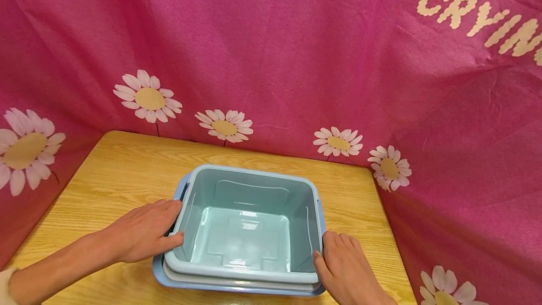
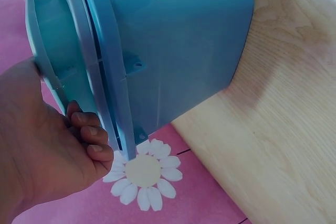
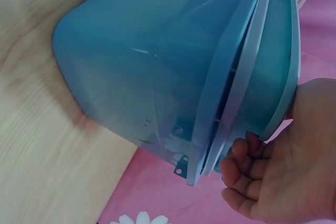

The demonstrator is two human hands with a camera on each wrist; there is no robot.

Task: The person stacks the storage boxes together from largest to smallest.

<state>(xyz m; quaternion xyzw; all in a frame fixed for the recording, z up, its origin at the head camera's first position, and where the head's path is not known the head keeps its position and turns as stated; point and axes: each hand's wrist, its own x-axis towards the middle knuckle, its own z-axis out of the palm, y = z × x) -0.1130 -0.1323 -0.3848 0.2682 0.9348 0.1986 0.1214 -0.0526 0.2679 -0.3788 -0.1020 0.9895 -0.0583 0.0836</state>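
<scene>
Several plastic bins stand nested in one another on the wooden table. The innermost, a pale teal bin [image 1: 254,172], sits tilted and raised a little above the rims below it, with nothing inside. Under it shows the whitish rim of a middle bin [image 1: 237,284]; outermost is a blue bin [image 2: 178,51], resting on the tabletop. My left hand [image 1: 146,230] grips the teal bin's left rim, thumb over the edge and fingers curled beneath. On the opposite side, my right hand [image 1: 348,267] holds the right rim likewise, its curled fingers [image 3: 242,169] visible under the edge in the right wrist view.
The wooden table [image 1: 127,173] extends around the bins. A pink cloth [image 1: 271,51] with daisies and pale lettering hangs behind and along both sides, close to the table's edges.
</scene>
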